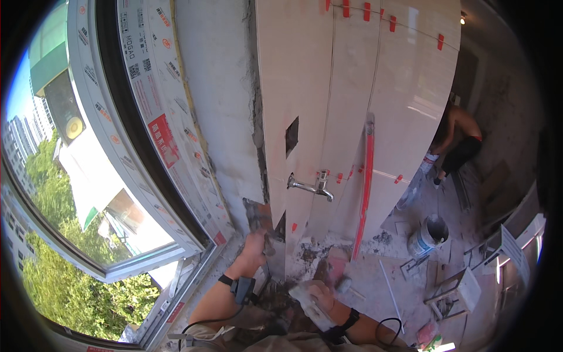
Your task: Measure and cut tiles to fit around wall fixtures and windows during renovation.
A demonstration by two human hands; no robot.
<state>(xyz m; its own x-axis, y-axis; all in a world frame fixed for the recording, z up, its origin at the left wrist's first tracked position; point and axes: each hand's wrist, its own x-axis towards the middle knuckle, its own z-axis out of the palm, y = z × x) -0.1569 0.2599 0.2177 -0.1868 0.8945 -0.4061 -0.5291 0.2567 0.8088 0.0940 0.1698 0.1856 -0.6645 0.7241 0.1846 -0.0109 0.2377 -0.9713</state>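
Here, below the tap point(314, 186), our right hand point(321, 295) grasps a flat pale board point(309, 307), its long axis slanting down rightward, while our left hand point(253, 249), nearer the dark wall patch point(258, 212) lower-left of the tap, curls, its hold unclear.

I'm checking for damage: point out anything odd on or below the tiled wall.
The tiled wall has a dark, angular opening above the tap, breaking its smooth face, though possibly deliberate. Below, dark crumbly debris lies scattered on the floor, looking like uncleared mess.
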